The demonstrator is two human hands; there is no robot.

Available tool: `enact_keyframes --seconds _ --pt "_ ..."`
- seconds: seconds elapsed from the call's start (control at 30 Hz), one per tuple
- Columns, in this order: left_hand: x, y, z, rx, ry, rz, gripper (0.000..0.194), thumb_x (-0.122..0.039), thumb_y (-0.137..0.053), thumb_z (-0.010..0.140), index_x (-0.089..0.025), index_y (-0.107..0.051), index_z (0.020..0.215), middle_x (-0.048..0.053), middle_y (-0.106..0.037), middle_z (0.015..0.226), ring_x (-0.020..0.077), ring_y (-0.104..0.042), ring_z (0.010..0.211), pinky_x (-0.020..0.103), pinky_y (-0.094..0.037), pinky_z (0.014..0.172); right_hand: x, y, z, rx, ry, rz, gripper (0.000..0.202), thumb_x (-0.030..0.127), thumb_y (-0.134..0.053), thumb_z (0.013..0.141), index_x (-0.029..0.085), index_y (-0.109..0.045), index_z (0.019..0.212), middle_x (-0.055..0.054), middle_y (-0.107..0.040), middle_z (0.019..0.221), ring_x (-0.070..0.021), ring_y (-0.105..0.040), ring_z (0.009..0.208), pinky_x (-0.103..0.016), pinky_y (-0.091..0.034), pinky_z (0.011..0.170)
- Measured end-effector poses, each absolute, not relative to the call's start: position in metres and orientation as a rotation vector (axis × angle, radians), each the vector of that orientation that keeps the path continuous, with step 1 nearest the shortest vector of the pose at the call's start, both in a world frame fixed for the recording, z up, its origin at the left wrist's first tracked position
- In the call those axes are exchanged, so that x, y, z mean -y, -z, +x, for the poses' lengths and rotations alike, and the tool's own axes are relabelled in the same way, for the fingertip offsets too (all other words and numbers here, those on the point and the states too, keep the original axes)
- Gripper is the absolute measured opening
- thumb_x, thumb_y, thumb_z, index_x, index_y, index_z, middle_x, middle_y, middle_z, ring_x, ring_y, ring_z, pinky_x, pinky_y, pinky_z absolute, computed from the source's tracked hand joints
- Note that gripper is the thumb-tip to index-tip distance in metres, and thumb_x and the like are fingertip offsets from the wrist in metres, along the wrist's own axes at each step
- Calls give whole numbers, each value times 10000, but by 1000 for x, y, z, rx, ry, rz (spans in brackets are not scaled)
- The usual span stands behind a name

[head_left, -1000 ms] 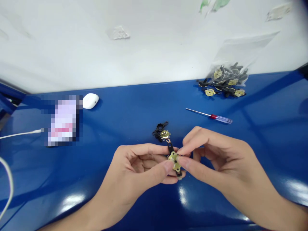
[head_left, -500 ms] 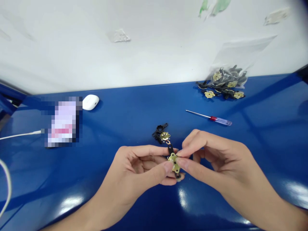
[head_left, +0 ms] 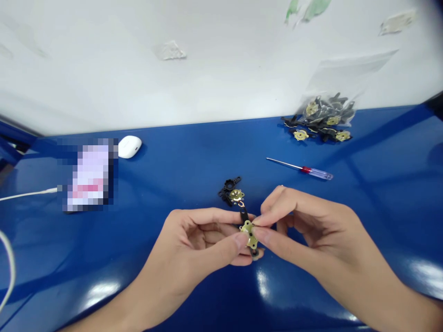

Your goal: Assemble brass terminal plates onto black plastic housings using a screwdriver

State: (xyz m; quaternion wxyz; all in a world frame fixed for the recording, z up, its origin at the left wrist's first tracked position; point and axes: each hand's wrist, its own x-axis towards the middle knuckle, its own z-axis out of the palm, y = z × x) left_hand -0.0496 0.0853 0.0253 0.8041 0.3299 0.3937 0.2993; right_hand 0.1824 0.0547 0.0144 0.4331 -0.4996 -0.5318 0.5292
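Between my two hands is a small part, a yellowish metal plate (head_left: 248, 228) with rounded lobes and holes, lying over a black plastic piece (head_left: 244, 214) with arms at both ends. My left hand (head_left: 207, 240) grips it, thumb on the plate and fingers beneath. From the other side my right hand (head_left: 297, 226) pinches the plate's edge between thumb and forefinger. Just beyond the fingers, on the table, lie loose black plastic parts (head_left: 230, 184) and another brass-coloured plate (head_left: 237, 195). The fingers hide some of the held part.
A screwdriver (head_left: 316, 173) with a clear and red handle lies right of centre. Behind it, a clear plastic bag (head_left: 332, 108) of similar parts leans on the white wall, several loose ones in front. A phone (head_left: 90, 177), blurred out, and a white earbud case (head_left: 130, 146) are on the left.
Both hands keep the same hold on the part. The whole view has shifted very slightly; nothing else has visibly moved.
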Motion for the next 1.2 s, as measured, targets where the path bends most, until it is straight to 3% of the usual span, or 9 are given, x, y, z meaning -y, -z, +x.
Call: enact_keyframes --seconds 0.17,0.57,0.8,0.97,1.1,1.2 --pt "-83 -24 -51 -864 -648 694 135 -223 -1034 988 -300 -999 1094 12 -972 970 190 -947 922 241 -792 870 -53 -13 182 1374 -1260 -1233 100 322 -904 1067 332 -839 992 32 -759 967 -116 -706 841 -238 -548 681" --pt "-83 -24 -48 -875 -659 716 144 -180 -1029 982 -286 -1001 1075 21 -967 935 201 -952 868 256 -802 850 -55 -20 184 1437 -1219 -1193 107 288 -871 1077 313 -841 977 32 -777 920 -115 -720 803 -238 -570 644" --pt "-86 -19 -52 -961 -728 791 130 -231 -1064 944 -259 -1002 1054 67 -967 922 262 -959 817 264 -803 762 -78 -31 222 1520 -736 -1533 58 415 -876 1053 379 -890 1011 51 -882 1013 -160 -746 788 -299 -570 648" --pt "-88 -16 -55 -963 -737 813 120 -229 -1057 952 -290 -1001 1039 44 -966 927 259 -956 833 291 -816 732 -97 -19 253 1700 -438 -1723 147 458 -799 1054 340 -867 1108 -21 -854 1052 -258 -741 855 -440 -552 765" --pt "-89 -17 -55 -963 -755 821 128 -219 -1059 944 -285 -1001 1037 40 -969 950 272 -953 817 304 -818 677 -104 -4 275 1864 -205 -1906 313 531 -730 1062 266 -792 1217 -158 -793 1200 -428 -719 1162 -600 -534 1012" --pt "-90 -18 -55 -971 -763 833 111 -219 -1056 942 -267 -1001 1026 50 -966 934 272 -946 792 287 -805 630 -106 5 284 1887 -248 -1937 329 552 -730 1054 249 -799 1160 -183 -780 1195 -483 -672 1268 -631 -496 1077"
